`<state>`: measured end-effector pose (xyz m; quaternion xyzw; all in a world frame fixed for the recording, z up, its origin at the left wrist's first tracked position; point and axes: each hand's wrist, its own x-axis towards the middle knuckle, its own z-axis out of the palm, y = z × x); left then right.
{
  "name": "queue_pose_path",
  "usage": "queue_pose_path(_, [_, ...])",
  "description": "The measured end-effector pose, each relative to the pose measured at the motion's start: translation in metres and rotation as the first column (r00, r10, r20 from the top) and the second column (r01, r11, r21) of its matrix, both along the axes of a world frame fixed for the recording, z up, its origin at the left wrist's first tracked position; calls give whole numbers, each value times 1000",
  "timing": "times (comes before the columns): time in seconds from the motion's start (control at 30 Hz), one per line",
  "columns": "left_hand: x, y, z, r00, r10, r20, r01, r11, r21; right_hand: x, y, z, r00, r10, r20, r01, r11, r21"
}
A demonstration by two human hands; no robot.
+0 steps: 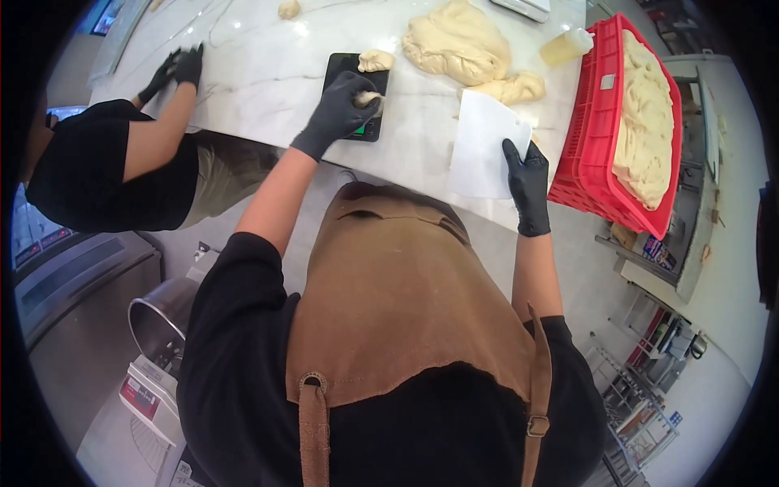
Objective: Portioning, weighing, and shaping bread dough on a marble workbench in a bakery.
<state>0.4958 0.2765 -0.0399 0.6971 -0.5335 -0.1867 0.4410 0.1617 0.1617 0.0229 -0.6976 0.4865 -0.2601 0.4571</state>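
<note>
My left hand (339, 107), in a black glove, is over a black digital scale (376, 128), its fingers closed around a small piece of dough (367, 99). Another dough lump (376, 61) rests on the scale's far end. In my gloved right hand (529, 187) is a flat white dough scraper (487, 150), gripped by its right side between thumb and fingers. Just beyond the scraper a tongue of dough (515, 88) stretches out from a large dough mass (458, 42) on the marble table (251, 77).
A red plastic crate (578, 122) full of dough stands at the table's right. Near it lies a bottle of yellowish liquid (566, 47). One small dough ball (289, 9) sits far left. At left, a co-worker's gloved hands (174, 69) are over the table.
</note>
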Motion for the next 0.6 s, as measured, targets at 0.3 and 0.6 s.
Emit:
queue_pose_path(0.3, [13,-73,11,916,-93,390,75,995,59,16,27,6,983,14,-181,-25,998,-60])
queue_pose_path(0.6, [-115,24,-35,980,-168,103,169,985,-9,27,60,-8,903,124,-411,-274,903,-332])
